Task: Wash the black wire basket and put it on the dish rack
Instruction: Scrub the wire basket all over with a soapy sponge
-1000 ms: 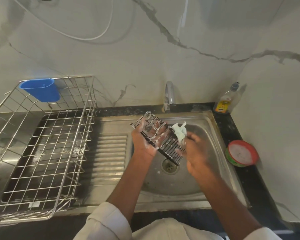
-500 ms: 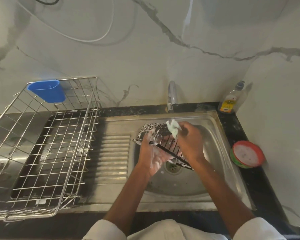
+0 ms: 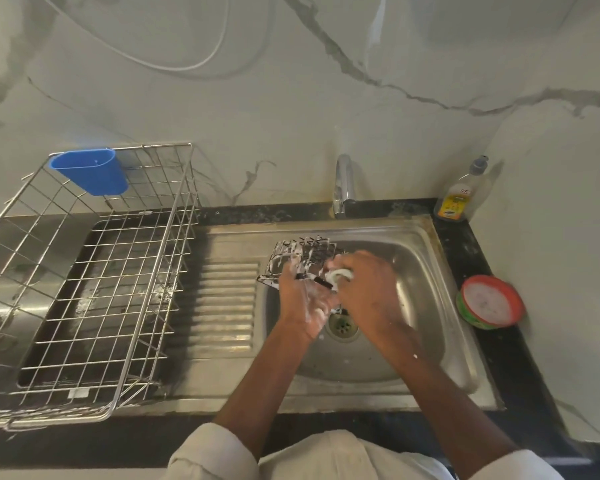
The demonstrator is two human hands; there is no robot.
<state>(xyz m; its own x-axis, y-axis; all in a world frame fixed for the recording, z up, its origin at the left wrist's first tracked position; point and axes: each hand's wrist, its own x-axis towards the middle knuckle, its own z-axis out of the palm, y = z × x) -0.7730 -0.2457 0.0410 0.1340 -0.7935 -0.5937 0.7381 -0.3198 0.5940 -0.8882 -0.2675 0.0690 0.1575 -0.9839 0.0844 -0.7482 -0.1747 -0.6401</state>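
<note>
The black wire basket (image 3: 302, 254), streaked with white foam, hangs tilted over the left part of the steel sink (image 3: 426, 271). My left hand (image 3: 303, 301), soapy, grips it from below at its near edge. My right hand (image 3: 368, 289) holds a pale scrubbing pad (image 3: 340, 274) curled in its fingers, pressed against the basket's right side. Both hands hide the basket's near half. The steel wire dish rack (image 3: 94, 299) stands to the left on the drainboard.
A blue plastic cup (image 3: 90, 171) hangs on the rack's back rim. The tap (image 3: 343, 183) rises behind the sink. A dish soap bottle (image 3: 459, 197) stands at the back right corner. A red-rimmed soap tub (image 3: 489, 301) sits on the black counter to the right.
The basket has been turned in my left hand and now sits further left. My right hand with the pad has slid down from the basket's top to its near right side.
</note>
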